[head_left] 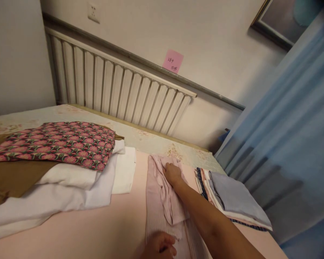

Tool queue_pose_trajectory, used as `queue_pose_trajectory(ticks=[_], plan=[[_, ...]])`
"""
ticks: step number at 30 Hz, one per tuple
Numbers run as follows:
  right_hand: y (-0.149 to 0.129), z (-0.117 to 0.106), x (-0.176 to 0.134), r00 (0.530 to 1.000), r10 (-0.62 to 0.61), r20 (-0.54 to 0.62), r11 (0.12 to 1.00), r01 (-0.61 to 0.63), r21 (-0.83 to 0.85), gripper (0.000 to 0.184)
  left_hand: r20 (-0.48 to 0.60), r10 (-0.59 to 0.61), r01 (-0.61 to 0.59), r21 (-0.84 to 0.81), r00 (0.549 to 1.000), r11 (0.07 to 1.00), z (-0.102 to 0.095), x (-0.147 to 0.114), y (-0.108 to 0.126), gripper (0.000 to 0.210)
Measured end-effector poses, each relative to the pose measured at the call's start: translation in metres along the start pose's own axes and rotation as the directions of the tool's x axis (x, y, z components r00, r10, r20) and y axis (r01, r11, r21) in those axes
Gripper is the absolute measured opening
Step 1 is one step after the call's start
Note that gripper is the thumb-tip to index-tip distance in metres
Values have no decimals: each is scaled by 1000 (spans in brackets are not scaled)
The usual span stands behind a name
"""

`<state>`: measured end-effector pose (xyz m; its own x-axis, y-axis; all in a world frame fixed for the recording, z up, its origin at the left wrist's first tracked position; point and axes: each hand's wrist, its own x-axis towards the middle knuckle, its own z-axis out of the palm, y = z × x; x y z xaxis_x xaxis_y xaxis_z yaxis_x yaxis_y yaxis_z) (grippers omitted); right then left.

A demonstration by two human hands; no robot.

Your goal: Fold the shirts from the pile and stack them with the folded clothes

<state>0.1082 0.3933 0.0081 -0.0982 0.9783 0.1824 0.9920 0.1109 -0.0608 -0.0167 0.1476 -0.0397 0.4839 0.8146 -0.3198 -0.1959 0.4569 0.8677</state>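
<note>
The garment (154, 194) lies on the bed (97, 230) between pile (70, 144) and stack (237, 196), probably for spreading room, right hand (173, 173) on its far end, grip unclear, left hand (162, 244) nearer, fingers loosely parted.

The place can be recognised as a room in a home. A white, ribbed metal radiator (119, 81) is fixed along the plain, pale wall (213, 46), below a small, square white socket (93, 12). A long, light-blue fabric curtain (286, 151) is hung near a dark-framed, rectangular picture (282, 21). On a plain pink cloth (78, 230), a loose pile of white, brown and pink-flowered garments (67, 176) and a neat stack of folded clothes (237, 196) are laid.
</note>
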Motion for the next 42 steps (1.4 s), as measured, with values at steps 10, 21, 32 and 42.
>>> queue_pose_trajectory(ticks=[10,21,32,42], plan=[[41,-20,29,959,281,25,906,-274,321,17,-21,-63,63,-15,998,998,7,-7,12,25],[23,7,23,976,211,57,790,-205,578,23,-26,-81,80,-15,996,997,8,-7,13,25],[18,10,-14,982,-179,-54,924,187,332,43,-19,-64,64,-11,998,998,6,-6,6,30],[11,23,-25,958,-285,31,940,273,205,47,-21,-65,66,7,998,998,5,0,2,26]])
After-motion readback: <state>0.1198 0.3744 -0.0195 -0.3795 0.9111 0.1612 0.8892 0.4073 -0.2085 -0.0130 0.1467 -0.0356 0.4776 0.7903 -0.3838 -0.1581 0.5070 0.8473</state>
